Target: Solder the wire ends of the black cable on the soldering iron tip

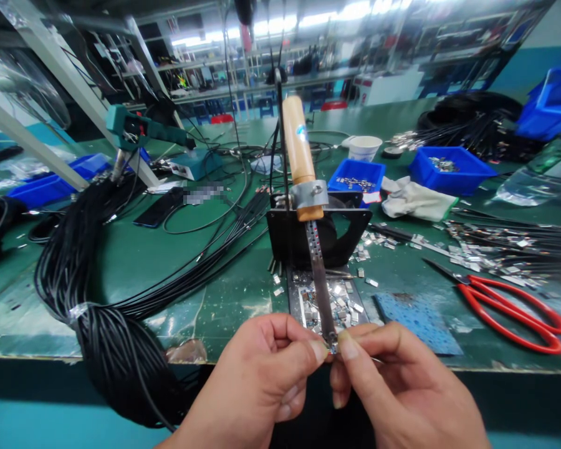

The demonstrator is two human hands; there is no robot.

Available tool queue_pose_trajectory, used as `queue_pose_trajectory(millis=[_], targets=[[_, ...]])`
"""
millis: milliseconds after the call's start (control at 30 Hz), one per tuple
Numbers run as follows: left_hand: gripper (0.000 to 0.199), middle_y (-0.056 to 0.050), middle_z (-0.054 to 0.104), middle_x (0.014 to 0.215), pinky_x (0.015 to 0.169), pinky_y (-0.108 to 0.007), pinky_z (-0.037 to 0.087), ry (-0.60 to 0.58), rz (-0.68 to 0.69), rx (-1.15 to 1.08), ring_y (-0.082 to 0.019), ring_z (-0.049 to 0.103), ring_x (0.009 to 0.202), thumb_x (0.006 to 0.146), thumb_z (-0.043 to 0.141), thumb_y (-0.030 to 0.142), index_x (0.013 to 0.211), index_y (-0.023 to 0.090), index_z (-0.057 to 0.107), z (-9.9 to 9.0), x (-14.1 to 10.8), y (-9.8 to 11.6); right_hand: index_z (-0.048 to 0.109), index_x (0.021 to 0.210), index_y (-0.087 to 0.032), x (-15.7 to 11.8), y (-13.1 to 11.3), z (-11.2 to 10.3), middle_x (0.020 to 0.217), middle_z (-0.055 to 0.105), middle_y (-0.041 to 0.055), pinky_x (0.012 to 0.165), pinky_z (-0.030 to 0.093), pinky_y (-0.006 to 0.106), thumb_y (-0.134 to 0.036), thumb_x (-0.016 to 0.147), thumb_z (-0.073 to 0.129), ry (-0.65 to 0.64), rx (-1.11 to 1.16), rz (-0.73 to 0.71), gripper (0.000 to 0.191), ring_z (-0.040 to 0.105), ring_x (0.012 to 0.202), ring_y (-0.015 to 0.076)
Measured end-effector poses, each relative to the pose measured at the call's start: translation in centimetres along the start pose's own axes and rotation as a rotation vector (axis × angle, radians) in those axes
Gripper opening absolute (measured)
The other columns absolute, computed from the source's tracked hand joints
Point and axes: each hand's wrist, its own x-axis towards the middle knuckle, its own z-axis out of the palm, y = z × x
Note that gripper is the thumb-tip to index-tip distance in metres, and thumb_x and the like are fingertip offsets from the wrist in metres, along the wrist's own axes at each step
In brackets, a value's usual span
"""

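Both hands meet at the near edge of the green table (135,262): left hand (262,380) and right hand (397,386) each pinch, thumb against forefinger, a tiny metal piece (333,343) held right at the tip of the soldering iron (308,212). The iron is clamped in a black stand (350,234) by a metal collar, wooden handle up and shaft angled down toward the person, so the tip stays fixed and both hands are free to bring the work to it. Under the tip, a small tray of loose metal clips (341,302) sits within easy reach, likely catching drips and scraps. A thick bundle of black cables (98,324) hangs over the table edge at left, tied with clear tape to keep it together. Red scissors (514,308) lie to the right, more cut cable ends (509,246) beyond them. Blue bins (442,168) of parts, a white cup (364,148) and a crumpled glove (416,199) sit further back. Writing: a label on a dark device at left is blurred out; a small blue mark on the iron's handle is unreadable.
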Motion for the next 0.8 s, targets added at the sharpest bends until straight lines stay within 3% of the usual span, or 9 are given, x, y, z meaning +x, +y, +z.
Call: queue_pose_trajectory(millis=[500,800], targets=[[0.027,0.010,0.044,0.047,0.042,-0.023,0.011,-0.021,0.010,-0.015,-0.003,0.023,0.042,0.076,0.083,0.026,0.068,0.019,0.059,0.01,0.05,0.24,0.069,0.074,-0.023,0.19,-0.06,0.16,0.063,0.074,-0.0010,0.049,0.061,0.019,-0.031,0.091,0.077,0.020,0.015,0.024,0.021,0.071,0.048,0.0130],[0.026,0.009,0.047,0.047,0.041,-0.020,0.015,-0.041,0.009,-0.002,-0.003,0.026,0.041,0.075,0.083,0.025,0.068,0.018,0.058,0.03,-0.06,0.59,0.068,0.076,-0.024,-0.16,0.20,-0.09,0.066,0.074,-0.0032,0.050,0.060,0.016,-0.028,0.093,0.075,0.004,0.006,-0.007,0.019,0.071,0.049,0.0104]])
